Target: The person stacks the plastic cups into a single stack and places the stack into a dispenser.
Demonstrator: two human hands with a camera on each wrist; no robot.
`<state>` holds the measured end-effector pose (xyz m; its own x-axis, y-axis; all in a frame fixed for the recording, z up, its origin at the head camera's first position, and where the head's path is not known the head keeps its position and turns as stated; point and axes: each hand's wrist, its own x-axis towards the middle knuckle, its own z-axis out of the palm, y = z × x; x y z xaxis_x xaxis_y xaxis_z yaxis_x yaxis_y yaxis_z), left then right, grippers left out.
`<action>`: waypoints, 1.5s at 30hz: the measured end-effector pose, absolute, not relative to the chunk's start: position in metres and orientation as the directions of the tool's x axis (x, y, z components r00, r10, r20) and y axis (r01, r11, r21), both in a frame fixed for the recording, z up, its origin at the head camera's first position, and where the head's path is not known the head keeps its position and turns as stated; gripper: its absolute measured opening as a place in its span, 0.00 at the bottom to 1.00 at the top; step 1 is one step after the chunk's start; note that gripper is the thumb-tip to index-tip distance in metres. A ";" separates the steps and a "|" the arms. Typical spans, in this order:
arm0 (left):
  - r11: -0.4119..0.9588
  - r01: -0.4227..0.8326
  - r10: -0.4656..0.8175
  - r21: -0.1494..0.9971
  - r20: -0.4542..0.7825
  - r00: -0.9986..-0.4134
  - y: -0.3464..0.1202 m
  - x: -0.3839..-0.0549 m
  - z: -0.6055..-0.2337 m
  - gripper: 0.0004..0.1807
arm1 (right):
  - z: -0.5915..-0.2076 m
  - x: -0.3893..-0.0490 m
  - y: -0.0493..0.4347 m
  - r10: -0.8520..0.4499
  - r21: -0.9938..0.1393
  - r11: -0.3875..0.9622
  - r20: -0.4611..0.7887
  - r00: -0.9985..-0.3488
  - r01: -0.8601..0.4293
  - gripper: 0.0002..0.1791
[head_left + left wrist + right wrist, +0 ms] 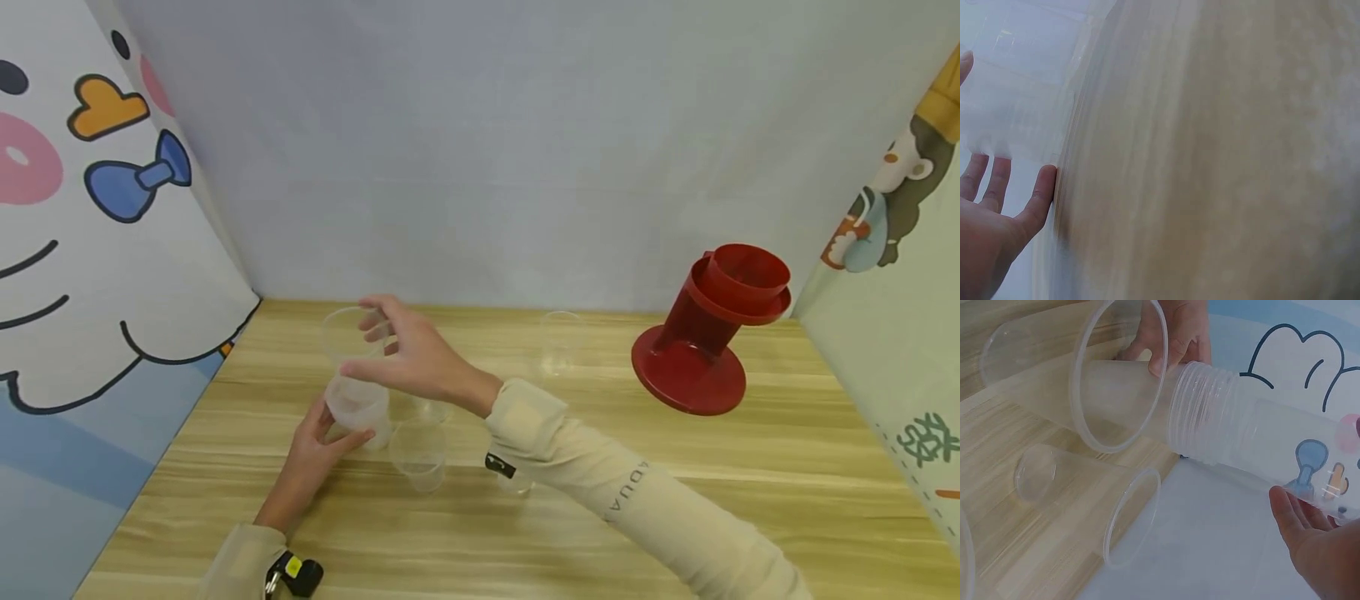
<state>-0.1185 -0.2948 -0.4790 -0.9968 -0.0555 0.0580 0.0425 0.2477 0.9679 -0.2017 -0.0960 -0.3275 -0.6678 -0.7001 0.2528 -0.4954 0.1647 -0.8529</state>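
A stack of clear plastic cups (358,407) stands upright on the table at the left, its rims packed close together (1200,412). My left hand (311,450) grips this stack low down, thumb on the near side; the left wrist view shows its fingertips (1001,165) against the clear plastic. Directly over the stack, my right hand (412,354) holds another clear cup (348,333) between thumb and fingers. That cup's lower end meets the stack's rims; how far it sits inside is hard to tell. Beside the stack stands a single clear cup (420,454).
Another clear cup (431,408) stands behind that one, partly hidden by my right hand. One more cup (561,343) is farther back, and another (516,483) shows under my right sleeve. A red plastic stand (690,367) with a round base is at the right.
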 end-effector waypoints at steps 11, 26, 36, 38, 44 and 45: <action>0.235 0.046 -0.045 0.971 0.058 -0.997 -0.295 -0.120 -0.480 0.43 | -0.335 -0.205 -0.108 -0.741 -0.823 0.224 0.204 -0.640 -0.522 0.41; 0.229 0.062 -0.027 0.971 0.070 -0.997 -0.295 -0.119 -0.477 0.43 | -0.354 -0.199 -0.115 -0.770 -0.696 0.441 0.031 -0.638 -0.567 0.44; 0.224 0.105 -0.028 0.969 0.114 -0.993 -0.296 -0.120 -0.481 0.43 | -0.361 -0.195 -0.114 -0.761 -0.625 0.516 -0.021 -0.648 -0.586 0.43; 0.218 0.115 -0.024 0.969 0.124 -0.992 -0.296 -0.120 -0.482 0.43 | -0.363 -0.195 -0.115 -0.756 -0.623 0.523 -0.024 -0.654 -0.582 0.43; 0.221 0.100 -0.025 0.970 0.108 -0.994 -0.297 -0.120 -0.483 0.44 | -0.363 -0.194 -0.115 -0.751 -0.614 0.538 -0.037 -0.659 -0.578 0.43; 0.219 0.095 -0.025 0.971 0.103 -0.994 -0.296 -0.120 -0.482 0.44 | -0.363 -0.194 -0.114 -0.751 -0.609 0.541 -0.040 -0.659 -0.580 0.43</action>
<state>-0.1200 -0.2964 -0.4825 -0.9943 -0.0254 0.1035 0.0954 0.2193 0.9710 -0.1939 -0.1145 -0.3625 -0.6593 -0.7509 -0.0400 -0.5796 0.5413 -0.6092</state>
